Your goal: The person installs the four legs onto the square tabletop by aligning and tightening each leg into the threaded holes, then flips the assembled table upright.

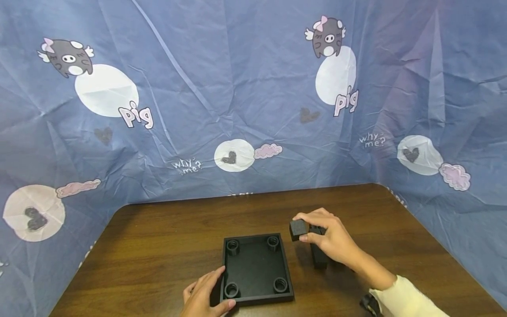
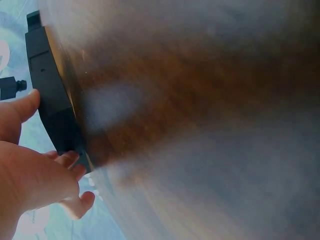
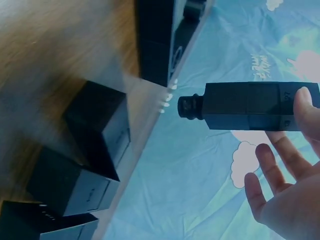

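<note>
Blue cloth (image 1: 257, 92) printed with pigs, moons and hearts behind; brown wood-grain desk (image 1: 166, 231) in front. Leftmost, my left hand (image 1: 203, 294): half open, spanning the near left corner of the black tray (image 1: 255, 269), fingers against its left wall, thumb at the near side. Tray lies flat, one round socket (image 1: 233, 252) in each corner. Just right of its far end, raised and apart from it: a black block (image 1: 298, 229), a ridged stud (image 3: 191, 107) on the end away from my grip. My right hand (image 1: 329, 236) pinches it, thumb against fingers, other fingers loose. More black blocks (image 1: 319, 257) lie beyond, partly hidden; then my pale sleeve (image 1: 405, 300).
</note>
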{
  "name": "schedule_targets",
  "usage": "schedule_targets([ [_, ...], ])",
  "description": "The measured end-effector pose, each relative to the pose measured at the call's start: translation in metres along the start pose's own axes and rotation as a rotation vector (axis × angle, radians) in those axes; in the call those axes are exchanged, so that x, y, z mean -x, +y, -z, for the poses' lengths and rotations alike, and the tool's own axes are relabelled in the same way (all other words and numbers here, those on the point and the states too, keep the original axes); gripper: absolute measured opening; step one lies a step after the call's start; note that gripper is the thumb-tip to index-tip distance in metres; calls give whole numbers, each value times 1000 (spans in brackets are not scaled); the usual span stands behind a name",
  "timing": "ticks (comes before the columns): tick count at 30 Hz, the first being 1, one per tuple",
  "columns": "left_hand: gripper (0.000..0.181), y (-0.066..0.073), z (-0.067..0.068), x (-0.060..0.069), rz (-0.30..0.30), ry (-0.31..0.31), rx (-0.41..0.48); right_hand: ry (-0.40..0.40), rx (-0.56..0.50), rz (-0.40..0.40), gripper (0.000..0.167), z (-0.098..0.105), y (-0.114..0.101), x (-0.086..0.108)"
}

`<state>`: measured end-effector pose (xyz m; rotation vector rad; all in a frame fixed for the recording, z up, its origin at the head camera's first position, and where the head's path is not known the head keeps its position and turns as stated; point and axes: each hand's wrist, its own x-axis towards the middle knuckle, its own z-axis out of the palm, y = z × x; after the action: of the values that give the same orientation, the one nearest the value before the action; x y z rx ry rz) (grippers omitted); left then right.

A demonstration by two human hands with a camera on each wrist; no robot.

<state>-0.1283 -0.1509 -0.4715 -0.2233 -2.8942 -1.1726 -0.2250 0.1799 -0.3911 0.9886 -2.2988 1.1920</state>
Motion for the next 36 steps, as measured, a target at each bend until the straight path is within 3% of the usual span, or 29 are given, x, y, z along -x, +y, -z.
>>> schedule_targets([
  [6,79,0,1,-1,35,-29,4,-19,-56,-189,45,5,-4,-7],
  [11,79,0,0,0,19,-23,1,-8,-128,-298,44,7,-8,-13],
  [23,78,3,1,-1,41,-26,3,37,-135,-308,39,4,-15,-28],
  [31,78,3,0,0,61,-31,13,0,-204,-305,38,-9,-16,-33],
  [36,77,2,0,1,37,-11,27,-21,-271,-326,38,-16,-18,-39],
])
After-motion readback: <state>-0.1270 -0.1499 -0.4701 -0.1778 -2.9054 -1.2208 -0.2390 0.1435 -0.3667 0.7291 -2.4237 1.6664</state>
